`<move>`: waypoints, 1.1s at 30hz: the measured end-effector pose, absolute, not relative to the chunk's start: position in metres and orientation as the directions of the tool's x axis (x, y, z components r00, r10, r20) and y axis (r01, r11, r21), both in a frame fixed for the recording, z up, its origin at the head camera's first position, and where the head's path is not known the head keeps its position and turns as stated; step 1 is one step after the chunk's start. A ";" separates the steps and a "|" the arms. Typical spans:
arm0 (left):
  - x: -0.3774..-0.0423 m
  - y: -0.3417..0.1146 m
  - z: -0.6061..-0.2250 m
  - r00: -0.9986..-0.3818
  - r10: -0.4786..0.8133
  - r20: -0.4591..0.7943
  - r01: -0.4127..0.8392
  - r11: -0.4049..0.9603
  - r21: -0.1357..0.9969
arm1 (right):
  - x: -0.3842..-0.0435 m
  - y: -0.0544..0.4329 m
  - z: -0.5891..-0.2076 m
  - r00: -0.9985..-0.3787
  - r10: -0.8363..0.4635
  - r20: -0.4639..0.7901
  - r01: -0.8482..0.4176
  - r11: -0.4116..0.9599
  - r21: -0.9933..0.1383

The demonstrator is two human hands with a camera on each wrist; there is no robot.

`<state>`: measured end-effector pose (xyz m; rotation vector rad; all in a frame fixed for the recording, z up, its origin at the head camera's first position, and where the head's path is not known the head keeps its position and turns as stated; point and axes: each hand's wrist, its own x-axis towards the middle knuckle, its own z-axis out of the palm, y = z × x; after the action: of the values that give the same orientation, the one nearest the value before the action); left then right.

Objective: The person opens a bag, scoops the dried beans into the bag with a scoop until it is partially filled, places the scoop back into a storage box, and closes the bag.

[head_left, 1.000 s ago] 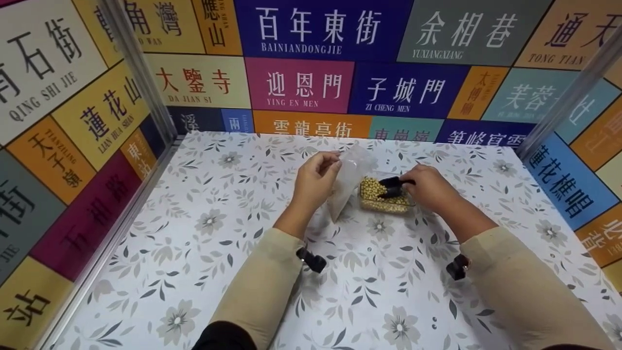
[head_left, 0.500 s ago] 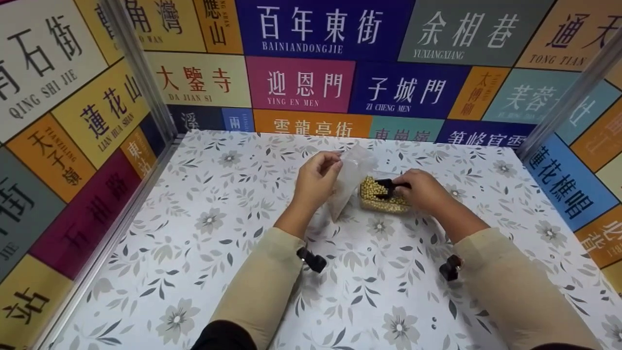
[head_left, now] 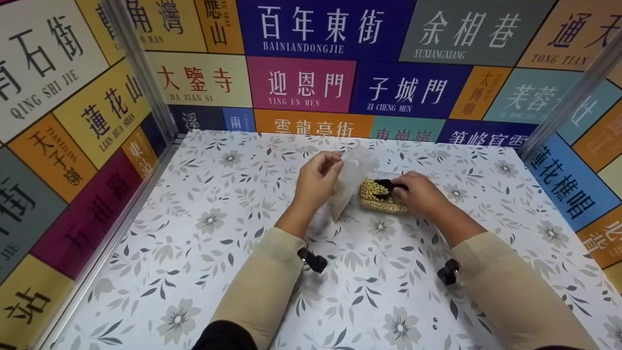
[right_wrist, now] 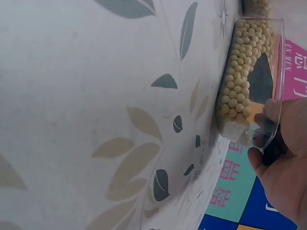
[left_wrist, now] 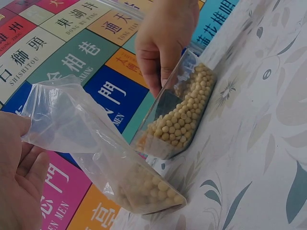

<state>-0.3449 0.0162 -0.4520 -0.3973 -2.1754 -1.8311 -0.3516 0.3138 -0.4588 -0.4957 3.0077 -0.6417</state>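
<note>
My left hand (head_left: 316, 180) pinches the upper edge of a clear plastic bag (head_left: 349, 177). Round pale-yellow beans, probably soybeans, lie in the bag's bottom corner, which rests on the table in the left wrist view. Just right of the bag stands a clear rectangular container (left_wrist: 165, 152) partly filled with the same beans (right_wrist: 242, 62). In my right hand (head_left: 423, 192) is the handle of a black scoop (head_left: 386, 184), its blade down among the beans inside the container. My fingers cover part of the handle, and beans hide some of the blade.
A white tabletop (head_left: 209, 272) with a grey leaf and flower print lies under everything. Colourful panels with Chinese lettering (head_left: 301, 87) close off the back and both sides. Each sleeve carries a small black device (head_left: 313, 260) at the wrist.
My right hand has shifted slightly left, and the scoop's blade has gone from lying tilted above the beans to sitting among them. The left hand and the bag are still.
</note>
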 end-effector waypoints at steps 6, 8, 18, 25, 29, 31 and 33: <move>-0.344 0.017 -0.451 -0.925 0.034 0.379 0.379 0.164 0.911 | -0.348 0.320 -0.461 -0.960 -0.276 0.052 -0.269 0.849 -0.456; -0.344 0.017 -0.451 -0.921 0.038 0.387 0.388 0.169 0.906 | -0.346 0.322 -0.460 -0.962 -0.266 0.060 -0.261 0.838 -0.479; -0.344 0.015 -0.452 -0.902 0.044 0.429 0.429 0.180 0.885 | -0.336 0.332 -0.453 -0.976 -0.209 0.055 -0.205 0.814 -0.544; -0.344 0.015 -0.452 -0.907 0.032 0.421 0.419 0.179 0.890 | -0.332 0.341 -0.454 -0.984 -0.166 0.057 -0.168 0.794 -0.584; -0.344 0.016 -0.452 -0.906 0.031 0.421 0.420 0.175 0.891 | -0.329 0.347 -0.453 -0.988 -0.143 0.049 -0.144 0.790 -0.596; -0.344 0.016 -0.452 -0.907 0.030 0.421 0.419 0.177 0.891 | -0.328 0.350 -0.452 -0.989 -0.137 0.046 -0.137 0.788 -0.600; -0.344 0.015 -0.453 -0.907 0.029 0.420 0.418 0.179 0.891 | -0.327 0.353 -0.451 -0.990 -0.133 0.047 -0.134 0.785 -0.605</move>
<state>-0.3438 0.0154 -0.4526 -0.4264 -2.1522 -1.7847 -0.3271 0.3529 -0.4513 -0.2222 2.9694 -1.0061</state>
